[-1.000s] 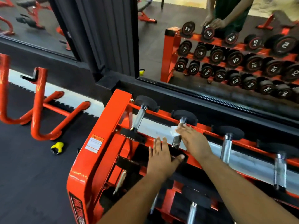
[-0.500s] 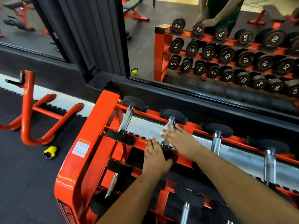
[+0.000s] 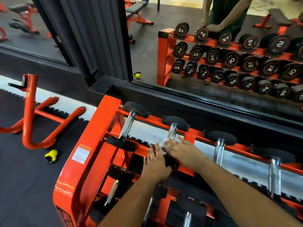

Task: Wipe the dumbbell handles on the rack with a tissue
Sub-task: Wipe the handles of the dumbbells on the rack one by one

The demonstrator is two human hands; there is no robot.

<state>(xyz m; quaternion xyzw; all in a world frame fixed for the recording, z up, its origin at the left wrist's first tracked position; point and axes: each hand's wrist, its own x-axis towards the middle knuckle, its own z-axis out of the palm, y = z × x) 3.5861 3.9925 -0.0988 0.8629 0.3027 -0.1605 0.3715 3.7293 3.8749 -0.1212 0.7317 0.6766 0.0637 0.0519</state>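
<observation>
An orange dumbbell rack point(image 3: 91, 154) holds black dumbbells with steel handles on its top rail. My right hand point(image 3: 183, 151) lies over the near part of the second dumbbell's handle point(image 3: 171, 133), pressing a white tissue point(image 3: 164, 144) against it; the hand is motion-blurred and only a scrap of tissue shows at the fingertips. My left hand point(image 3: 155, 161) rests flat, fingers straight, on the near head of that same dumbbell, which it mostly hides. The first dumbbell's handle point(image 3: 127, 126) is to the left, the third handle point(image 3: 218, 152) and fourth handle point(image 3: 274, 176) to the right.
A wall mirror point(image 3: 213, 54) behind the rack reflects the rack's numbered dumbbells and a person's arms. Orange tube frames point(image 3: 31, 115) stand on the black mat at left, with a small yellow object point(image 3: 51, 155) beside the rack. Lower rails hold more dumbbells.
My right hand has slid down the second handle toward me with the tissue, closing up to my left hand. The camera has shifted, so the rack sits further right.
</observation>
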